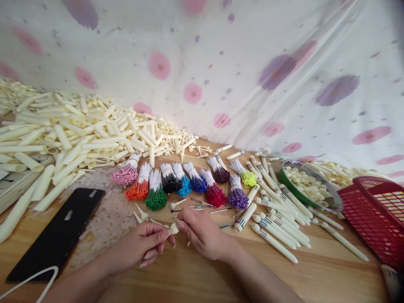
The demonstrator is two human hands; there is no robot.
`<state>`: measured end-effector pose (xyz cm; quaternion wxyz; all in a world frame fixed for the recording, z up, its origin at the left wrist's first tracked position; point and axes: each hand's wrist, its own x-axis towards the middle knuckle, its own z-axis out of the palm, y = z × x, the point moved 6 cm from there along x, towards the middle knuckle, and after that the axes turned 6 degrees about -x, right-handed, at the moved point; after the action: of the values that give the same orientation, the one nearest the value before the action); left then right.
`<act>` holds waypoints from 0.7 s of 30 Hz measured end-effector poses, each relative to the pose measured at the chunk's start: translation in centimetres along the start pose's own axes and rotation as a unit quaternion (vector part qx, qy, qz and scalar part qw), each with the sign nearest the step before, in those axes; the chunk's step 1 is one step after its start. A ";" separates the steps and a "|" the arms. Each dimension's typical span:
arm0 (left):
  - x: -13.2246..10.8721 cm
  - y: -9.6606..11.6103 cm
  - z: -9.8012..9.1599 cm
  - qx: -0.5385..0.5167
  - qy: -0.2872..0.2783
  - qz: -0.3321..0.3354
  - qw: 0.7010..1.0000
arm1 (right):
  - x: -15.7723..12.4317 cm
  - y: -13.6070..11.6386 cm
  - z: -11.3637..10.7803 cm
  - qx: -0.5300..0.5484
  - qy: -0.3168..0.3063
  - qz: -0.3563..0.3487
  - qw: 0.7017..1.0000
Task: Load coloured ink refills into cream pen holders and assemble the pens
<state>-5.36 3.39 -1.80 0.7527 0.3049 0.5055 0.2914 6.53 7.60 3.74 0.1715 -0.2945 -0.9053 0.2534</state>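
My left hand (148, 244) pinches a small cream plastic pen part (173, 228) between thumb and fingers, low over the table. Right beside it, my right hand (203, 233) has its fingers closed at the part's end; whatever they hold is hidden. Just beyond both hands stand several bundles of white pen refills with coloured ends, among them green (155, 195), orange (137, 187), red (215, 191) and purple (238, 195). A few loose refills (202, 205) and more small cream parts (142, 213) lie near my fingers.
Cream pen barrels (78, 130) are heaped at the left, by a black phone (59, 231) and a spread of clear plastic bits (101, 219). Multicolour pens (277, 231) lie at the right, before a green-sided bowl (284, 176) of cream pieces and a red basket (369, 214).
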 end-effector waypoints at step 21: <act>-0.1 -0.1 -0.1 0.090 0.004 0.019 0.996 | -0.1 0.0 0.7 -0.045 0.000 0.018 0.999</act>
<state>-5.45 3.30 -1.83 0.7144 0.3794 0.5271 0.2606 6.24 7.26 3.16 0.1535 -0.3178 -0.9106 0.2149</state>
